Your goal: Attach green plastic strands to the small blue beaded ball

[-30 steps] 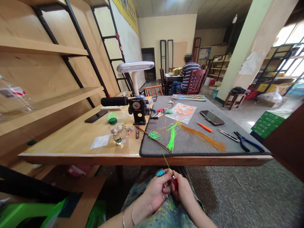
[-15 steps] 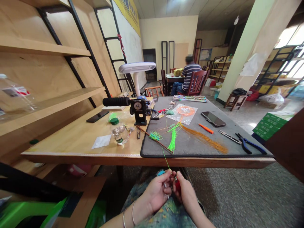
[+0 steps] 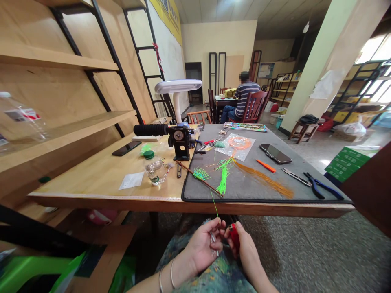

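Both my hands are in my lap, below the table's front edge. My left hand (image 3: 204,244) is closed in a pinch on a thin green strand (image 3: 214,204) that rises toward the table; small metal pieces show between its fingers. My right hand (image 3: 244,248) is closed around a small red object (image 3: 234,235), close beside the left fingertips. On the grey mat (image 3: 244,187) lie bundles of green strands (image 3: 222,179), a green tuft on a stick (image 3: 200,175) and orange strands (image 3: 265,181).
On the wooden table (image 3: 100,179) stand a black hand-crank device (image 3: 180,140), a white lamp (image 3: 177,87), a glass cup (image 3: 154,171), two phones and blue pliers (image 3: 324,186). Wooden shelves run along the left. A person sits at a far table, back turned.
My hands have shifted slightly lower and right. The red object now shows plainly in my right hand, and the blue tuft by my left fingers is no longer visible.
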Motion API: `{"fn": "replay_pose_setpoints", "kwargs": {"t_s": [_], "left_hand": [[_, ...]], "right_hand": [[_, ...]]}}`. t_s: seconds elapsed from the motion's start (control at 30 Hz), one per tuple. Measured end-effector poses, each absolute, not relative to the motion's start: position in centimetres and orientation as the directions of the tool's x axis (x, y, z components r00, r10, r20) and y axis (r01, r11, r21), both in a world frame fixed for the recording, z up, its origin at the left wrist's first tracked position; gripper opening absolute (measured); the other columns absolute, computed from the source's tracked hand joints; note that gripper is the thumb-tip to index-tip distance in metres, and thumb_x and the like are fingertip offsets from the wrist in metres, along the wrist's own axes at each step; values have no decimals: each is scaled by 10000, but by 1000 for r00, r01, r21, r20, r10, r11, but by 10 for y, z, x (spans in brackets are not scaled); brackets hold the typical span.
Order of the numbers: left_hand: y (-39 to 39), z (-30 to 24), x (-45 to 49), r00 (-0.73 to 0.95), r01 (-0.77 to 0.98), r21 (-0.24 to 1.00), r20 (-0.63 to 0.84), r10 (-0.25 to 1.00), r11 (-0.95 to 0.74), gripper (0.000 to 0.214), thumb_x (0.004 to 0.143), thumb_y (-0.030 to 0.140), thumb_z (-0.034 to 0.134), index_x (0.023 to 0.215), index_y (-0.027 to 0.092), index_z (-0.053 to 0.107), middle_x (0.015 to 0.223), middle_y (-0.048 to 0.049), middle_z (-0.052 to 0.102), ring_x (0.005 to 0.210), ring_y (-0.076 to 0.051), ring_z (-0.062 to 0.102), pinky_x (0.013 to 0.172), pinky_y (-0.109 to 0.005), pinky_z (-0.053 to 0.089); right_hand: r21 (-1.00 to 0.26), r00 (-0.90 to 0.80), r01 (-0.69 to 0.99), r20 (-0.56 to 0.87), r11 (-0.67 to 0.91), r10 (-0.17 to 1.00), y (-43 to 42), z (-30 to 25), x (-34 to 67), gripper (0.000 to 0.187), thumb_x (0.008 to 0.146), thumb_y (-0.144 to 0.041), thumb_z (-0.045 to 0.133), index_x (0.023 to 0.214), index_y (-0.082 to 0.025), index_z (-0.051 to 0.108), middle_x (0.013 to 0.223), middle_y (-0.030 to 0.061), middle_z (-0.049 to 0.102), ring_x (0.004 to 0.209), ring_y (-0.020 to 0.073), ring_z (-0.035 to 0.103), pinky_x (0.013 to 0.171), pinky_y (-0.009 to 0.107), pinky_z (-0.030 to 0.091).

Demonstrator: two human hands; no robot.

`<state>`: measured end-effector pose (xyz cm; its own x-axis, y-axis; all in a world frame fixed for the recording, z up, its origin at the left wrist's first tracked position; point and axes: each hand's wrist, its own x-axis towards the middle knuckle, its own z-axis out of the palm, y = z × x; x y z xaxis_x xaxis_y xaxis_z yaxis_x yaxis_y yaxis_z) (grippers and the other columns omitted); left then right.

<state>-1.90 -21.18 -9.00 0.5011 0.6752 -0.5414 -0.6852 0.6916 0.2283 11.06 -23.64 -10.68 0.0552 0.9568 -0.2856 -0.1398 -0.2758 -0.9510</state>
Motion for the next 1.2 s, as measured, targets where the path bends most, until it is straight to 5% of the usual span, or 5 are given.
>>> {"fn": "replay_pose_setpoints", "kwargs": {"t_s": [0.2, 0.33, 0.43, 0.73, 1.2], "left_hand": [[-211, -93, -19, 486, -694, 243, -537, 690, 678, 109, 809, 152, 629, 767, 53, 648, 727, -78, 683, 544, -69, 587, 327, -110, 249], [-212, -96, -17, 452, -694, 286, -541, 709, 660, 86, 792, 144, 649, 780, 59, 644, 730, -63, 693, 510, -52, 572, 332, -111, 253], [-214, -99, -15, 405, -712, 326, -532, 744, 621, 68, 763, 130, 672, 734, 89, 626, 613, -14, 645, 437, -34, 507, 337, -118, 239], [-217, -101, -13, 336, -701, 445, -482, 809, 557, 223, 616, 147, 798, 731, 133, 607, 638, 19, 622, 439, -22, 462, 370, -128, 228], [-219, -101, -16, 243, -566, 688, -387, 889, 455, 235, 579, 236, 832, 709, 126, 671, 724, -16, 627, 573, -48, 490, 409, -144, 192]], "right_hand": [[-982, 56, -126, -152, -144, 987, -239, -108, 111, 577, 701, -743, 510, 663, -174, 599, 441, -62, 412, 372, 81, 323, 369, 208, 264], [-999, 154, -49, 11, 19, 988, -241, -100, 109, 422, 652, -576, 699, 720, -163, 642, 620, 24, 636, 552, 154, 555, 540, 247, 458], [-998, 187, 16, 64, 62, 980, -242, -100, 107, 387, 673, -511, 709, 805, -151, 664, 752, 76, 697, 673, 198, 616, 654, 282, 497], [-993, 170, 70, 109, 99, 979, -241, -100, 102, 327, 737, -471, 665, 802, -150, 660, 685, 41, 667, 618, 168, 578, 600, 244, 472], [-992, 181, 50, 126, 118, 975, -239, -98, 103, 327, 747, -482, 629, 662, -172, 572, 581, -15, 522, 552, 128, 446, 533, 225, 397]]}}
